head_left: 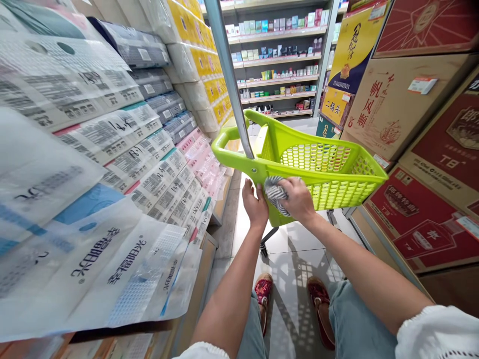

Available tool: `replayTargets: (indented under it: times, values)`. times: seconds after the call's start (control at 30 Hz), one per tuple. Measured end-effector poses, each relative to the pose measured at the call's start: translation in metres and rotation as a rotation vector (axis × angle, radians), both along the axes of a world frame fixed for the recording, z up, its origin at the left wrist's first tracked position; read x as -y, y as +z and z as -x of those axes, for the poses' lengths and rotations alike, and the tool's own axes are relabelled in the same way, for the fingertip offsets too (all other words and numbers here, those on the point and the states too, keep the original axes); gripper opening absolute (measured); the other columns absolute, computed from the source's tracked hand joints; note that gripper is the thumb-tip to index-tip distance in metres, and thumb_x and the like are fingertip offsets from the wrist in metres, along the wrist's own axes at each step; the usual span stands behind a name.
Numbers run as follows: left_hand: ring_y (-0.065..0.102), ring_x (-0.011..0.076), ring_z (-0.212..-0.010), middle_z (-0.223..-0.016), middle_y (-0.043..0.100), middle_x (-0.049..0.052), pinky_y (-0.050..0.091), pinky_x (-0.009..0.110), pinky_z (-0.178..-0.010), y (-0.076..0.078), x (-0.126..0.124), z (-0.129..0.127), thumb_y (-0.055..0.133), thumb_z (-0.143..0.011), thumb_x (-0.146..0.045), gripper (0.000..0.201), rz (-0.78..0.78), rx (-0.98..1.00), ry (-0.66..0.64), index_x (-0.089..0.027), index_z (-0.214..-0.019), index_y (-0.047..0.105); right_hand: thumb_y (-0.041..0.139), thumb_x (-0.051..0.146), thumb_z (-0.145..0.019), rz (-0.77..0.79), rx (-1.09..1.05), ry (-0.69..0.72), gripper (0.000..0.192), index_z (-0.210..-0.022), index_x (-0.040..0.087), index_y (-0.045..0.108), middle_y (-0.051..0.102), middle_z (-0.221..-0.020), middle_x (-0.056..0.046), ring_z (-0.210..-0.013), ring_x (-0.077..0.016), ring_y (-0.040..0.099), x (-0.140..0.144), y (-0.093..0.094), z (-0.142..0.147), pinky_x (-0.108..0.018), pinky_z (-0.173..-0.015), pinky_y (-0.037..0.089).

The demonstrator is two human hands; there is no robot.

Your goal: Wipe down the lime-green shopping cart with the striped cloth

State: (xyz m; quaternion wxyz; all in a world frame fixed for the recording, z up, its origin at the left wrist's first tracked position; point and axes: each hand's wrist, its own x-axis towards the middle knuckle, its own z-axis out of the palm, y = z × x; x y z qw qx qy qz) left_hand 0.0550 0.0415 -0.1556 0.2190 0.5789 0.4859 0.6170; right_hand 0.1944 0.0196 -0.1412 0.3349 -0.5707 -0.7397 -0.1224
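A lime-green plastic shopping basket cart (pixel 348 167) with a grey metal handle bar (pixel 229 70) stands in front of me. My right hand (pixel 298 200) is closed on a grey-and-white striped cloth (pixel 276 193), pressed to the basket's near side wall. My left hand (pixel 255 203) rests against the same wall just left of the cloth, below the handle joint, its fingers extended. It holds nothing that I can see. The basket's inside is mostly hidden from this angle.
Stacked packs of tissue paper (pixel 123 134) line the left side, with yellow-and-white packs (pixel 202 65) farther on. Cardboard liquor cartons (pixel 411 99) rise on the right. Shelves of small boxed goods (pixel 277 45) stand at the back. Tiled floor (pixel 288 254) runs beneath the cart.
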Motion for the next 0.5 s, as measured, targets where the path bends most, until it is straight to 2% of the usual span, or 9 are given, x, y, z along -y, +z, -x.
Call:
replayTargets:
  times: [0.07, 0.13, 0.23, 0.3, 0.4, 0.5]
  values:
    - [0.038, 0.0252, -0.131, -0.136, 0.043, 0.018, 0.033, 0.042, -0.109, 0.007, 0.008, -0.002, 0.042, -0.093, -0.043, 0.052, -0.111, -0.105, 0.197, -0.015, -0.136, 0.04, 0.056, 0.038, -0.084, -0.105, -0.15, -0.031, 0.036, -0.115, 0.02, 0.055, 0.058, -0.111, -0.008, -0.102, -0.023, 0.048, -0.001, 0.023, -0.004, -0.033, -0.089, 0.038]
    - [0.035, 0.0247, -0.133, -0.134, 0.045, 0.018, 0.028, 0.043, -0.113, 0.018, 0.013, -0.004, 0.042, -0.093, -0.04, 0.048, -0.236, -0.248, 0.27, -0.014, -0.134, 0.043, 0.05, 0.041, -0.087, -0.18, -0.236, -0.093, 0.034, -0.114, 0.02, 0.054, 0.058, -0.11, -0.009, -0.103, -0.023, 0.048, -0.004, 0.045, -0.003, -0.034, -0.09, 0.037]
    - [0.036, 0.023, -0.133, -0.13, 0.051, 0.015, 0.024, 0.043, -0.115, 0.041, 0.011, -0.008, 0.038, -0.095, -0.034, 0.039, -0.383, -0.42, 0.184, -0.015, -0.127, 0.05, 0.042, 0.045, -0.091, -0.216, -0.256, -0.218, 0.034, -0.108, 0.02, 0.058, 0.058, -0.106, -0.01, -0.1, -0.0251, 0.047, -0.012, 0.069, 0.005, -0.037, -0.088, 0.035]
    - [0.037, 0.023, -0.133, -0.13, 0.053, 0.013, 0.021, 0.045, -0.117, 0.057, 0.0, -0.011, 0.037, -0.095, -0.031, 0.037, -0.42, -0.486, 0.117, -0.017, -0.124, 0.053, 0.04, 0.046, -0.091, -0.195, -0.213, -0.25, 0.035, -0.106, 0.021, 0.061, 0.058, -0.104, -0.011, -0.097, -0.0263, 0.046, -0.019, 0.076, 0.012, -0.038, -0.086, 0.034]
    - [0.042, 0.0234, -0.13, -0.129, 0.056, 0.012, 0.018, 0.046, -0.118, 0.075, -0.022, -0.013, 0.036, -0.094, -0.028, 0.036, -0.409, -0.617, -0.023, -0.017, -0.122, 0.056, 0.042, 0.042, -0.091, -0.111, -0.107, -0.214, 0.031, -0.104, 0.024, 0.063, 0.06, -0.103, -0.01, -0.092, -0.0257, 0.045, -0.03, 0.072, 0.016, -0.037, -0.08, 0.033]
    - [0.049, 0.0254, -0.121, -0.113, 0.064, 0.012, 0.016, 0.048, -0.117, 0.083, -0.042, -0.011, 0.04, -0.092, -0.03, 0.034, -0.387, -0.722, -0.057, -0.017, -0.116, 0.06, 0.042, 0.039, -0.091, -0.062, -0.052, -0.221, 0.03, -0.104, 0.024, 0.064, 0.061, -0.1, -0.01, -0.092, -0.0258, 0.045, -0.039, 0.06, 0.008, -0.037, -0.078, 0.033]
